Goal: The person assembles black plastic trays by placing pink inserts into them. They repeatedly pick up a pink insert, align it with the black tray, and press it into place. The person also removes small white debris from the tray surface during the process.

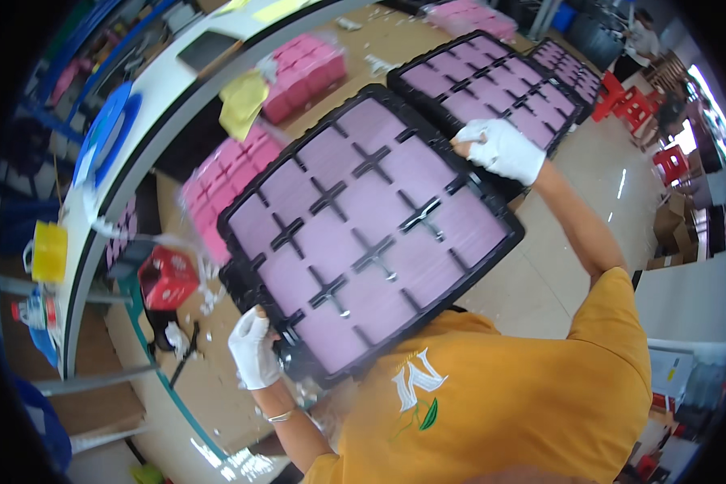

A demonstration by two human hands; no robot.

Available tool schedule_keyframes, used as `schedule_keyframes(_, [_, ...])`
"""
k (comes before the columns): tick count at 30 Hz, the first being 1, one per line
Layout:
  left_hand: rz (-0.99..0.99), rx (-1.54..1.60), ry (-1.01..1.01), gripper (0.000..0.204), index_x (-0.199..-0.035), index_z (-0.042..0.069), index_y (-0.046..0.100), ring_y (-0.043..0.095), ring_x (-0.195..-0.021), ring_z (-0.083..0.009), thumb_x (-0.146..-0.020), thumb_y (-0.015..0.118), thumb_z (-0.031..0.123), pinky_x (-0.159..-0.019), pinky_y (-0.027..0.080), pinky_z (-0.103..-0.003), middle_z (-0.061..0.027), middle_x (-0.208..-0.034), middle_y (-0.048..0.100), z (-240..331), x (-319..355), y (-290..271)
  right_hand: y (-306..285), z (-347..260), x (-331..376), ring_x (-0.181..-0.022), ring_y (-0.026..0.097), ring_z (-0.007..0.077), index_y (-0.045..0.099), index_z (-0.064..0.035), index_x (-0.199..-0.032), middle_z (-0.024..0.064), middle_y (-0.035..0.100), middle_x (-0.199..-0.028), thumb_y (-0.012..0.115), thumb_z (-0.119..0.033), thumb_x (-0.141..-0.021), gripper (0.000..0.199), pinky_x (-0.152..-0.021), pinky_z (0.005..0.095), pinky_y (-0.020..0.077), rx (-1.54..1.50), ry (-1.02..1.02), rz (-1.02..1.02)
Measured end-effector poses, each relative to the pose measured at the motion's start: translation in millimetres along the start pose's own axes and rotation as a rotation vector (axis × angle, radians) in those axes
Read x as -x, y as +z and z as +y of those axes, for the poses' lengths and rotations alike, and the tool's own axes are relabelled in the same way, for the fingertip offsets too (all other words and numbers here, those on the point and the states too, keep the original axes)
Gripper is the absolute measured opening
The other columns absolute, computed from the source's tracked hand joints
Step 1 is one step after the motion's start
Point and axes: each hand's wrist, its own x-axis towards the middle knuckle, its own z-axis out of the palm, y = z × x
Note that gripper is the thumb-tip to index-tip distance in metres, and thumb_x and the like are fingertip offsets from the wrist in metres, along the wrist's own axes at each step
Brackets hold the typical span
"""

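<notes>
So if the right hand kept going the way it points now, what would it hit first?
The right hand, gloved and gripping the black tray of pink items at its far edge, points towards the second filled tray on the table. That likely comes first, though depth is unclear.

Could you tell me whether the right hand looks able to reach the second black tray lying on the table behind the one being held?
Probably yes. The right hand grips the far edge of the held tray, right beside the second tray, with nothing between, but it is occupied, as is the left hand.
</notes>
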Motion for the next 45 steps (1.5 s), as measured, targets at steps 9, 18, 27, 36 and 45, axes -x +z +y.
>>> schedule_keyframes(9, [-0.466,0.268,-0.053,0.024,-0.101,0.0,0.062,0.058,-0.067,-0.012,-0.083,0.07,0.015,-0.056,0.049,-0.026,-0.0018,-0.084,0.06,38.9,-37.4,303.2,-188.5,256.2,-18.3,-0.07,0.059,0.0136,0.068,0.003,-0.088,0.0059,0.068,-0.078,0.057,-0.006,-0.078,0.017,-0.066,0.0297,0.0474,0.03,0.426,-0.087])
schedule_keyframes(18, [-0.443,0.385,-0.285,0.031,-0.101,0.002,0.046,0.06,-0.06,-0.0167,-0.081,0.07,0.005,-0.053,0.055,-0.032,-0.0076,-0.081,0.057,25.2,-43.8,403.9,-183.4,400.6,-48.5,-0.079,0.067,0.0323,0.07,-0.0033,-0.086,0.0162,0.069,-0.087,0.055,-0.013,-0.084,0.017,-0.071,0.0387,0.0521,0.782,0.266,-0.299])
schedule_keyframes(27, [-0.47,0.349,-0.399,0.031,-0.1,0.001,0.049,0.061,-0.06,-0.0161,-0.081,0.072,0.009,-0.05,0.054,-0.031,-0.0081,-0.083,0.057,22.5,-36.2,398.7,-205.1,392.4,-79.8,-0.059,0.061,0.0275,0.065,-0.0014,-0.073,0.0147,0.063,-0.066,0.064,-0.014,-0.068,0.013,-0.058,0.0362,0.0497,0.869,0.193,-0.804])
schedule_keyframes(36, [-0.49,0.347,-0.315,0.026,-0.096,0.001,0.05,0.059,-0.056,-0.0162,-0.081,0.07,0.007,-0.047,0.052,-0.029,-0.0072,-0.076,0.055,25.7,-39.5,402.6,-195.5,461.8,-79.8,-0.061,0.064,0.0275,0.07,-0.0058,-0.073,0.01,0.068,-0.07,0.061,-0.016,-0.079,0.015,-0.061,0.037,0.0511,0.975,0.356,-0.634])
schedule_keyframes(45, [-0.553,0.354,-0.299,0.023,-0.094,0.001,0.052,0.063,-0.061,-0.0194,-0.082,0.069,0.01,-0.052,0.055,-0.031,-0.009,-0.078,0.059,10.5,-51.6,399.4,-178.1,439.4,-99.0,-0.085,0.067,0.0247,0.073,-0.0166,-0.086,0.006,0.071,-0.092,0.062,-0.035,-0.075,0.024,-0.072,0.0382,0.0496,1.745,-0.197,-1.069])
